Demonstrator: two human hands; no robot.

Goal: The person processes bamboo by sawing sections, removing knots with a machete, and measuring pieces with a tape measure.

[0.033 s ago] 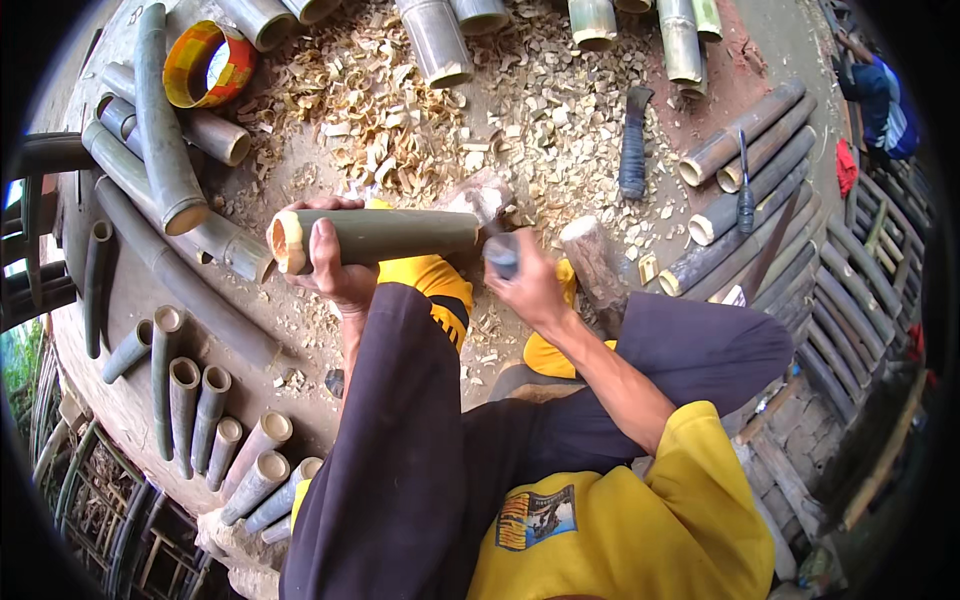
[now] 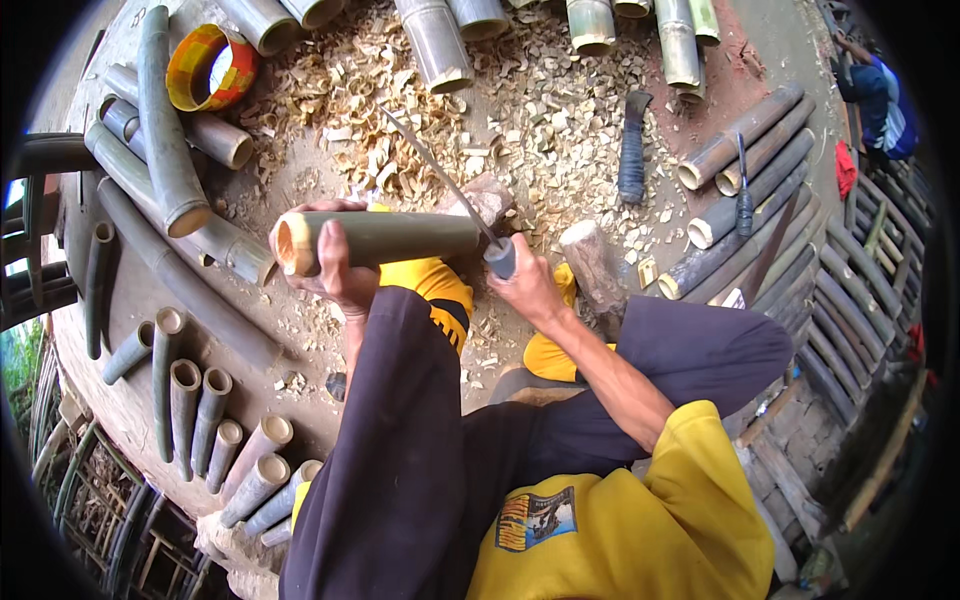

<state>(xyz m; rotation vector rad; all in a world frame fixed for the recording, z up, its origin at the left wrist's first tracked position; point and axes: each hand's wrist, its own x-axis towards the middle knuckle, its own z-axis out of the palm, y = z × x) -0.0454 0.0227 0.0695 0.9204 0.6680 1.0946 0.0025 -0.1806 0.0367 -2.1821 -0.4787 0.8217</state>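
My left hand [image 2: 343, 268] is wrapped round the left end of a thick green bamboo tube [image 2: 415, 235], thumb over its near side. The tube lies level, its pale, trimmed left end open. At its right end stands a pinkish-brown wooden block [image 2: 487, 197]. My right hand [image 2: 530, 293] is closed on the dark handle of a long, thin-bladed knife [image 2: 440, 172]. The blade slants up and to the left, passing over the tube's right end; whether it touches the bamboo I cannot tell.
Wood chips [image 2: 390, 135] cover the ground ahead. A dark-handled chopper [image 2: 632, 150] lies right of them, near an upright wooden stump [image 2: 593, 262]. Bamboo tubes [image 2: 745, 135] lie right; short ones [image 2: 210, 415] stand left. A yellow-orange tape roll [image 2: 180, 75] sits far left. Another person [image 2: 885, 110] is far right.
The knife blade, blurred before, now shows clearly, raised and slanting up-left. My right hand has turned slightly. The bamboo tube and my left hand have barely moved.
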